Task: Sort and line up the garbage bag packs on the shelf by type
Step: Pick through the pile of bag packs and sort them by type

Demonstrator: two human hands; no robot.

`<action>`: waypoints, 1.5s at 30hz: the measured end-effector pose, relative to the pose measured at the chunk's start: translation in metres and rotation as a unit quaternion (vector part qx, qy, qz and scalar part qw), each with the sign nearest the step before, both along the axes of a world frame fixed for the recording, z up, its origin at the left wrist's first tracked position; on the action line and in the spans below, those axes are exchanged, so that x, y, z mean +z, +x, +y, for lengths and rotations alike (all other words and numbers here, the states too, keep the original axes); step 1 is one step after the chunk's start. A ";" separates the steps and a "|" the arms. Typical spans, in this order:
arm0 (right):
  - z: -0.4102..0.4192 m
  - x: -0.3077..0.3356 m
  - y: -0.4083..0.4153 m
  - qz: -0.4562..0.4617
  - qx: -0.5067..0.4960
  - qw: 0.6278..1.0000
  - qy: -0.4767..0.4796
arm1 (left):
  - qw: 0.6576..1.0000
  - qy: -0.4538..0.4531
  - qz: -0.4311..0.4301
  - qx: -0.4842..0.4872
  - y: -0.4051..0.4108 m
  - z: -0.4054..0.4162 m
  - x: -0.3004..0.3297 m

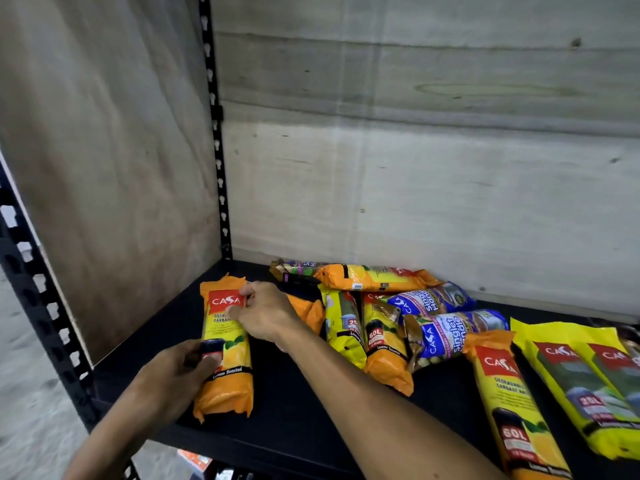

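Black shelf point(298, 403), wooden back and side panels, perforated black uprights.

Left hand point(173, 379): at the lower part of an orange-and-yellow CASA pack point(227, 344) lying lengthwise at the shelf's left end. Fingers curled round the pack's left edge, thumb pressed on its front face — holding it.

Right hand point(266, 315): at the top of the same pack, reaching across from the right. Thumb and forefinger pinch the upper right edge beside the red logo patch; other fingers curled, partly hidden behind the hand.

Pack lies flat on the shelf, label up, well apart from the remaining packs.

Unsorted heap point(388, 317) in the middle, against the back panel — orange packs, a yellow pack and two blue-and-white "Singlet Handle" packs point(446, 327) overlapping at mixed angles. One orange pack point(374, 277) lies crosswise at the back, over a darker pack whose label is mostly hidden.

Right of the heap: another orange 60L pack point(512, 407) lying lengthwise, just beside two yellow 25L packs point(588, 382) side by side at the frame's right edge
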State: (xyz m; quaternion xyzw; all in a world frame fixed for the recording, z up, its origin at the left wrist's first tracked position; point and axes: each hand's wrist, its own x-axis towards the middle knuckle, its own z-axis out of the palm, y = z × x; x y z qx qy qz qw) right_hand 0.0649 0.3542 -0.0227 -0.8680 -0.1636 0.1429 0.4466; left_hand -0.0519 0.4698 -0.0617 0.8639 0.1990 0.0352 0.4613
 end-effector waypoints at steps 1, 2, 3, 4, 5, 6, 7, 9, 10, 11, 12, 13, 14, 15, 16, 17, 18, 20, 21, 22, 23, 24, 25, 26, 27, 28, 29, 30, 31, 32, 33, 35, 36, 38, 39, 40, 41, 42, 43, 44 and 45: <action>-0.003 0.002 -0.001 -0.017 -0.001 1.000 -0.009 | 1.000 0.009 0.004 0.005 0.000 -0.001 0.002; -0.008 0.004 -0.001 -0.058 -0.006 0.998 -0.029 | 1.000 0.019 0.007 0.015 0.000 -0.002 0.003; -0.015 0.006 -0.002 -0.117 -0.019 0.991 -0.062 | 0.999 0.033 0.006 0.026 -0.001 -0.004 0.005; -0.023 0.007 -0.003 -0.178 -0.041 0.978 -0.098 | 0.998 0.054 0.006 0.038 -0.001 -0.005 0.007; -0.033 0.009 -0.004 -0.228 -0.068 0.962 -0.135 | 0.996 0.080 0.005 0.046 -0.002 -0.008 0.010; -0.042 0.010 -0.004 -0.254 -0.093 0.947 -0.172 | 0.993 0.106 0.005 0.052 -0.002 -0.011 0.012; -0.051 0.011 -0.003 -0.256 -0.112 0.937 -0.208 | 0.990 0.129 0.004 0.057 -0.002 -0.014 0.014; -0.066 0.013 -0.003 -0.215 -0.138 0.930 -0.265 | 0.984 0.165 -0.006 0.068 -0.004 -0.022 0.020; -0.072 0.014 -0.003 -0.188 -0.144 0.928 -0.286 | 0.981 0.179 -0.014 0.072 -0.004 -0.028 0.023; -0.075 0.015 -0.003 -0.167 -0.147 0.926 -0.305 | 0.979 0.188 -0.020 0.071 -0.004 -0.032 0.026; -0.077 0.015 -0.002 -0.155 -0.144 0.923 -0.320 | 0.979 0.191 -0.021 0.066 -0.003 -0.035 0.028; -0.079 0.015 -0.001 -0.148 -0.140 0.920 -0.334 | 0.980 0.189 -0.022 0.061 -0.003 -0.040 0.031; -0.080 0.015 -0.001 -0.141 -0.138 0.917 -0.347 | 0.981 0.184 -0.024 0.057 -0.003 -0.042 0.033; -0.082 0.014 -0.001 -0.129 -0.139 0.914 -0.358 | 0.982 0.180 -0.027 0.052 -0.003 -0.046 0.035; -0.084 0.014 0.000 -0.113 -0.140 0.913 -0.365 | 0.983 0.173 -0.030 0.047 -0.003 -0.049 0.037; -0.087 0.013 0.000 -0.095 -0.138 0.915 -0.366 | 0.985 0.166 -0.033 0.039 -0.003 -0.051 0.037; -0.089 0.012 0.001 -0.081 -0.133 0.919 -0.362 | 0.987 0.154 -0.036 0.029 -0.003 -0.054 0.038; -0.094 0.010 0.002 -0.077 -0.119 0.926 -0.349 | 0.992 0.115 -0.041 0.011 -0.001 -0.060 0.039; -0.096 0.011 0.002 -0.082 -0.112 0.930 -0.340 | 0.994 0.098 -0.044 0.005 0.000 -0.063 0.040; -0.098 0.013 0.001 -0.081 -0.108 0.935 -0.328 | 0.996 0.080 -0.049 0.001 0.002 -0.065 0.041; -0.100 0.016 0.001 -0.073 -0.107 0.942 -0.311 | 0.996 0.063 -0.056 -0.005 0.005 -0.067 0.040; -0.102 0.019 0.000 -0.058 -0.105 0.949 -0.290 | 0.997 0.042 -0.063 -0.010 0.009 -0.069 0.041; -0.105 0.022 -0.002 -0.040 -0.102 0.958 -0.266 | 0.997 0.016 -0.069 -0.016 0.014 -0.073 0.041; -0.110 0.026 -0.004 -0.019 -0.097 0.966 -0.238 | 0.997 -0.019 -0.072 -0.017 0.018 -0.078 0.041; -0.114 0.028 -0.004 0.003 -0.094 0.974 -0.206 | 0.996 -0.062 -0.069 -0.014 0.023 -0.085 0.043; -0.121 0.030 -0.004 0.026 -0.089 0.981 -0.170 | 0.992 -0.110 -0.061 -0.009 0.028 -0.092 0.044; -0.128 0.032 -0.004 0.052 -0.081 0.987 -0.128 | 0.987 -0.154 -0.050 -0.002 0.033 -0.098 0.045; -0.135 0.033 -0.005 0.080 -0.075 0.990 -0.084 | 0.981 -0.191 -0.040 0.004 0.037 -0.104 0.044; -0.142 0.033 -0.005 0.106 -0.072 0.991 -0.049 | 0.974 -0.225 -0.032 0.006 0.041 -0.110 0.044; -0.148 0.033 -0.007 0.127 -0.072 0.989 -0.025 | 0.967 -0.253 -0.028 0.008 0.043 -0.114 0.043; -0.155 0.031 -0.008 0.147 -0.074 0.986 -0.002 | 0.961 -0.277 -0.026 0.011 0.046 -0.119 0.041; -0.166 0.029 -0.013 0.186 -0.068 0.979 0.057 | 0.953 -0.303 -0.026 0.010 0.050 -0.127 0.039; -0.172 0.028 -0.016 0.205 -0.061 0.973 0.087 | 0.950 -0.310 -0.027 0.005 0.051 -0.130 0.038; -0.185 0.028 -0.022 0.237 -0.048 0.961 0.134 | 0.946 -0.324 -0.030 -0.007 0.052 -0.136 0.037; -0.192 0.029 -0.026 0.250 -0.041 0.955 0.153 | 0.943 -0.331 -0.027 -0.013 0.052 -0.141 0.038; -0.199 0.031 -0.029 0.264 -0.036 0.948 0.174 | 0.940 -0.339 -0.025 -0.019 0.053 -0.145 0.039; -0.206 0.031 -0.032 0.278 -0.033 0.940 0.196 | 0.936 -0.351 -0.025 -0.022 0.053 -0.152 0.042; -0.211 0.031 -0.035 0.291 -0.034 0.931 0.217 | 0.930 -0.366 -0.026 -0.027 0.052 -0.157 0.045; -0.217 0.031 -0.038 0.299 -0.037 0.925 0.231 | 0.923 -0.381 -0.030 -0.034 0.052 -0.163 0.048; -0.223 0.031 -0.040 0.302 -0.038 0.921 0.244 | 0.921 -0.386 -0.035 -0.041 0.052 -0.170 0.052; -0.229 0.031 -0.042 0.304 -0.037 0.918 0.254 | 0.924 -0.378 -0.042 -0.048 0.054 -0.177 0.055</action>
